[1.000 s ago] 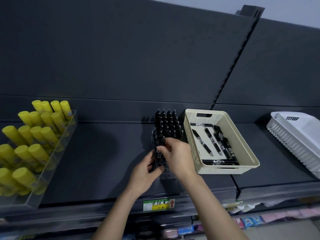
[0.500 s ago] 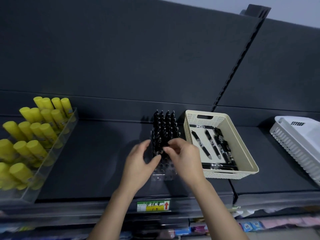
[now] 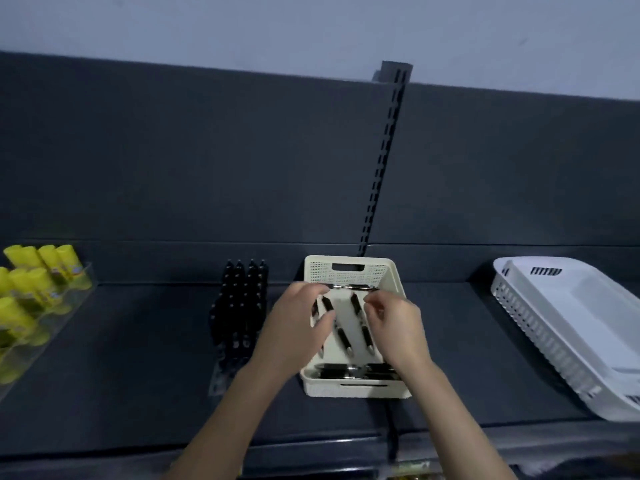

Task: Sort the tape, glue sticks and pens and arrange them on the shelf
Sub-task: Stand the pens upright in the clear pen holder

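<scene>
Reaching into cream perforated basket point(image 3: 349, 271) on dark shelf point(image 3: 138, 358): left hand point(image 3: 294, 327) and right hand point(image 3: 394, 327) both over loose black pens point(image 3: 343, 336). Fingertips of both near crosswise pen point(image 3: 353, 287) at far end; grip unclear, cannot tell if pinched. Standing pens in clear rack point(image 3: 239, 306) just left. Yellow glue sticks point(image 3: 31, 289) far left. White basket point(image 3: 568, 327) right.

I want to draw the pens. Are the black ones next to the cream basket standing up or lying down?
Standing up. The black pens stand upright in rows in a clear holder, left of the cream basket.
</scene>
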The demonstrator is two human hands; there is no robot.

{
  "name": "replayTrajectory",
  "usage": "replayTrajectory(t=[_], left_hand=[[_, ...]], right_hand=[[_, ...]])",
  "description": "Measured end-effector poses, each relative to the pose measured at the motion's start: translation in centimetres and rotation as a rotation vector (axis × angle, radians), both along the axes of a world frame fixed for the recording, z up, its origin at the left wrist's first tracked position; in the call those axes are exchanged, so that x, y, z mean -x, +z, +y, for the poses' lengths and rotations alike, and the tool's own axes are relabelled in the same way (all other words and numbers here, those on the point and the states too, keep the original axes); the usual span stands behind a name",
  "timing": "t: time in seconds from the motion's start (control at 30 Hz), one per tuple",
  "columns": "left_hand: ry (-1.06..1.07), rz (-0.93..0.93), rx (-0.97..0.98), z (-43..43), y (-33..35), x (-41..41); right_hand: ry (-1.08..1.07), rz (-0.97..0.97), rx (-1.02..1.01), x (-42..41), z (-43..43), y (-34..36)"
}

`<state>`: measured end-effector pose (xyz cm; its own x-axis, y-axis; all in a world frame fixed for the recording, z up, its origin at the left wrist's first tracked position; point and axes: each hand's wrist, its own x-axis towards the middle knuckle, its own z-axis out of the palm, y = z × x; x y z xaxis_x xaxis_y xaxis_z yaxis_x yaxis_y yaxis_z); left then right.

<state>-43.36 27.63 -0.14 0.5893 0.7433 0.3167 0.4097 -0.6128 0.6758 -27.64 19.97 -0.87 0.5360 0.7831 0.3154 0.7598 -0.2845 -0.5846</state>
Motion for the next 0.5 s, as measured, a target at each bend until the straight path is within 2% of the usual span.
replayTrajectory(t=[0.17,0.27,0.37,0.5], left_hand=[[-0.021,0.133,0.105,-0.5,-4.0,-5.3],[0.024,0.279,0.179,0.1,-5.8,-7.4],[0.083,0.472,0.174,0.7,-6.3,-8.4],[-0.075,0.718,0.268,0.8,-7.3,-8.6]], right_hand=[[-0.048,-0.060,0.097,-4.8,-1.1,-1.8],[0.006,0.094,0.131,-6.0,-1.3,-2.9],[0.042,0.189,0.121,-6.6,-1.1,-3.7],[0.049,0.153,0.151,-7.0,-0.7,-4.2]])
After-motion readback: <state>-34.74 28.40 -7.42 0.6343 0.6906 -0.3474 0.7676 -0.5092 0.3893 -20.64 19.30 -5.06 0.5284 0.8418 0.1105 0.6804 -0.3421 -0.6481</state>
